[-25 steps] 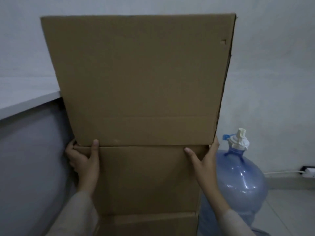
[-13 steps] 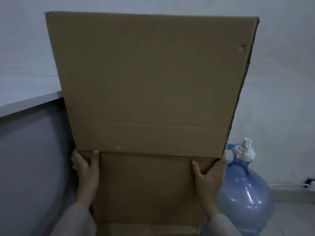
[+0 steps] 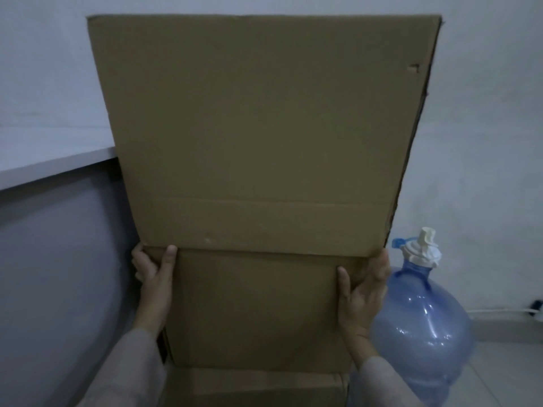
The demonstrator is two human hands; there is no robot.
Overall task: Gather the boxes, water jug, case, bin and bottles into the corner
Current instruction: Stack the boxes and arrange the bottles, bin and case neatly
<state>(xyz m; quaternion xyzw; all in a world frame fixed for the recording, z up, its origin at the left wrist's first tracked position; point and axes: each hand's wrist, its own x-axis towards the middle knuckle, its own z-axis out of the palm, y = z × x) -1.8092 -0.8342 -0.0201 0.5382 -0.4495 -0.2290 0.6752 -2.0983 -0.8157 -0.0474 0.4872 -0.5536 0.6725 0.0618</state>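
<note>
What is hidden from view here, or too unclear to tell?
- Corner behind the cardboard box: head view, blocked by the box.
- Left hand and right hand fingers: wrapped behind the box's edges.
- Water jug base: cut by the bottom edge.
- Case, bin, bottles: not visible.

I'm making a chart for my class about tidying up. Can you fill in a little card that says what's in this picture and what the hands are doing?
big thing: cardboard box, brown, held up in front of the wall
below it: another cardboard box, only its top shows
left hand: grips the held box's left edge, thumb on the front
right hand: grips the right edge, thumb on the front
beside the box: blue water jug on the floor, to the right, white cap on top
left side: grey ledge along the wall
</note>
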